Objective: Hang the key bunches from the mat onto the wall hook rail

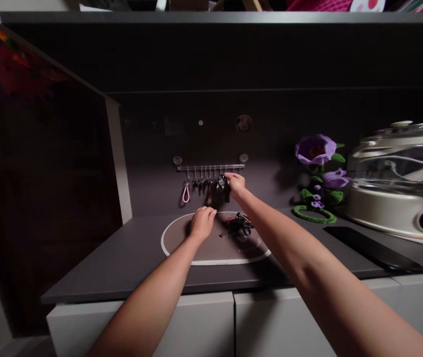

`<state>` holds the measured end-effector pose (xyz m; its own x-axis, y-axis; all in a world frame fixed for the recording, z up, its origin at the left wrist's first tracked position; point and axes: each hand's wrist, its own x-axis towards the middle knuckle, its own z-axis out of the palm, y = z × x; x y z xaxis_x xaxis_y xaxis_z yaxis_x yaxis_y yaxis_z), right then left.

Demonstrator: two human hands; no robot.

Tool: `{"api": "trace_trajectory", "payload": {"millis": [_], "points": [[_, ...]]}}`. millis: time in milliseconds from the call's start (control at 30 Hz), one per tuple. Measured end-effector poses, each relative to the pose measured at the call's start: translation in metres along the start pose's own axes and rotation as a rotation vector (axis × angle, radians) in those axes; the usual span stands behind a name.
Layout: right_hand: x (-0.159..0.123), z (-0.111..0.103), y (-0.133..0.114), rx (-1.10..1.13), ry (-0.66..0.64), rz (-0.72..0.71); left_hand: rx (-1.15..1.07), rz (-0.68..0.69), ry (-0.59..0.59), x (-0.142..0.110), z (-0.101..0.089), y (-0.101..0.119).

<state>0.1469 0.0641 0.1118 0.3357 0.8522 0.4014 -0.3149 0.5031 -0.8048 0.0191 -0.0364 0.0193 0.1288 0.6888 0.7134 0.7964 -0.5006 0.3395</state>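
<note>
A clear hook rail (pixel 211 167) is fixed to the dark back panel, with several keys (pixel 202 186) and a pink strap loop (pixel 186 193) hanging from it. At its right end my right hand (pixel 236 184) pinches a bunch of keys (pixel 221 181) close to the hooks; whether the bunch hangs on a hook is hard to see. My left hand (pixel 203 221) is lower, over the oval brown mat (pixel 177 243), its fingers curled together. What they hold, if anything, is hidden. On the mat, between my forearms, lies a dark pile of keys (pixel 239 224).
Right of the mat stand a purple knitted flower (pixel 316 149) with a green ring base and a cream appliance (pixel 386 208) with a clear cover. A black flat slab (pixel 373 248) lies before them. A shelf (pixel 211 18) spans overhead, and a side panel (pixel 118 158) bounds the left.
</note>
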Motion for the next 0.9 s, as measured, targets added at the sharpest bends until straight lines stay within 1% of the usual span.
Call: {"api": "trace_trajectory", "payload": {"millis": [300, 500, 700, 900], "points": [[0.008, 0.002, 0.016, -0.018, 0.075, -0.008, 0.050, 0.025, -0.026, 0.000, 0.002, -0.001], [0.005, -0.005, 0.024, -0.001, 0.076, 0.033, 0.048, 0.019, -0.032, 0.000, 0.003, -0.003], [0.007, -0.012, 0.030, -0.075, 0.014, 0.022, 0.033, 0.006, -0.037, 0.000, 0.005, -0.006], [0.010, -0.018, 0.032, -0.186, -0.105, -0.051, 0.014, -0.001, -0.037, 0.000, 0.006, -0.006]]}}
